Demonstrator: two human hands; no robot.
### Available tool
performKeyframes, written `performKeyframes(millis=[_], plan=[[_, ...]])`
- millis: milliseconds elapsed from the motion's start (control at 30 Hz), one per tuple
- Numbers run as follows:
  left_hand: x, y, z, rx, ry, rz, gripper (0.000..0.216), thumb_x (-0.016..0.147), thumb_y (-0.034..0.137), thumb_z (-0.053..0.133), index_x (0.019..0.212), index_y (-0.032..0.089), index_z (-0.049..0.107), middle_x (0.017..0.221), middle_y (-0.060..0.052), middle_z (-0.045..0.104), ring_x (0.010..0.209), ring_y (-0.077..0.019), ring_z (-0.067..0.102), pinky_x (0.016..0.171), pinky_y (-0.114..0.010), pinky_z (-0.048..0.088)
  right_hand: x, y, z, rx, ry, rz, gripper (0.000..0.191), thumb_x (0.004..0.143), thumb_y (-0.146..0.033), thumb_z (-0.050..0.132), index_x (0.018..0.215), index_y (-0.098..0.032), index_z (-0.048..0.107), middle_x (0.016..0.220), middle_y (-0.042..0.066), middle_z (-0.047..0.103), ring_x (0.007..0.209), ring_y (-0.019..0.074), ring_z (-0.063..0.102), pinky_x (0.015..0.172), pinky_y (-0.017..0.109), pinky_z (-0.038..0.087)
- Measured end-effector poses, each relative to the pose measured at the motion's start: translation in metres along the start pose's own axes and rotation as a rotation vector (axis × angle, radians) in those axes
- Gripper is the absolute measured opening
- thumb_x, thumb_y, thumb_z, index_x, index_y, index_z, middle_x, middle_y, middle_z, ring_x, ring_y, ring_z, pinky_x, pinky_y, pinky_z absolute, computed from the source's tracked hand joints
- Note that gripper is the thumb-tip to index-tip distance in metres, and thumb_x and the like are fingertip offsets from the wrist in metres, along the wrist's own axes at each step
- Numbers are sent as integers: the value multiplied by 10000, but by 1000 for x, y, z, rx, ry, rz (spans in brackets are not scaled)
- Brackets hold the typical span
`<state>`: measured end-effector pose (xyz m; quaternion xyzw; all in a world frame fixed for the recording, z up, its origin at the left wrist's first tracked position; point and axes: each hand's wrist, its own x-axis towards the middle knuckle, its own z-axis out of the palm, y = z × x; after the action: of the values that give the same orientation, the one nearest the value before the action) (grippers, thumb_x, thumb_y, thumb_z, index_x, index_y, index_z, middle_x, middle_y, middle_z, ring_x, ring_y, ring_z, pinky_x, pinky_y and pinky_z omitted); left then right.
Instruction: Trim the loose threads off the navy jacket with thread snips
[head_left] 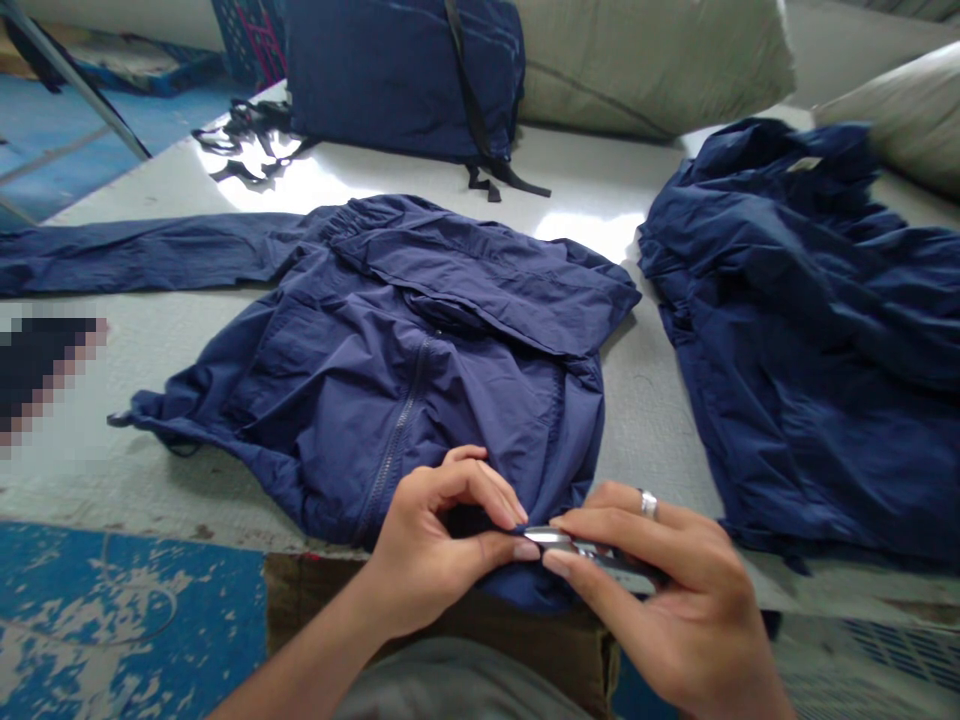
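Note:
A navy zip-front jacket (337,370) lies spread on the table, one sleeve stretched out to the left. My left hand (442,540) pinches the jacket's lower hem between thumb and fingers, close to the table's front edge. In my right hand (660,580), which wears a ring, is a small silver pair of thread snips (547,537), partly covered by the fingers. The tips of the snips meet the pinched hem at my left fingertips. Whether their blades are apart, I cannot tell. Below both hands, part of the hem hangs over the table edge.
Another navy garment (817,380) lies heaped at the right of the table (637,420). At the back stand a folded navy bundle (390,80) with black straps and large pale sacks (645,60). Black strips (255,140) lie beside the bundle. A cardboard box (300,610) sits below the front edge.

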<state>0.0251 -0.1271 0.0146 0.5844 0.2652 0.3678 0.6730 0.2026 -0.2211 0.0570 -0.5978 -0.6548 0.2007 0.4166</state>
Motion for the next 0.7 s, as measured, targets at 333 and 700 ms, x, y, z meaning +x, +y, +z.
performKeyframes(millis=[333, 700], plan=[[-1, -1, 1, 11, 4, 0, 288, 730, 244, 952, 688, 192, 671, 748, 32, 805, 739, -144, 757, 1106, -353, 368, -3, 1, 2, -28, 12, -26, 117, 882, -95, 730, 925, -203, 736, 716, 0, 700, 592, 108, 656, 548, 211, 519], [-1, -1, 1, 6, 7, 5, 279, 722, 222, 954, 685, 198, 678, 749, 44, 806, 741, -136, 760, 1105, -339, 371, -9, -1, 1, -210, 35, -118, 167, 878, -86, 739, 953, -226, 685, 784, 9, 726, 608, 113, 669, 567, 230, 515]])
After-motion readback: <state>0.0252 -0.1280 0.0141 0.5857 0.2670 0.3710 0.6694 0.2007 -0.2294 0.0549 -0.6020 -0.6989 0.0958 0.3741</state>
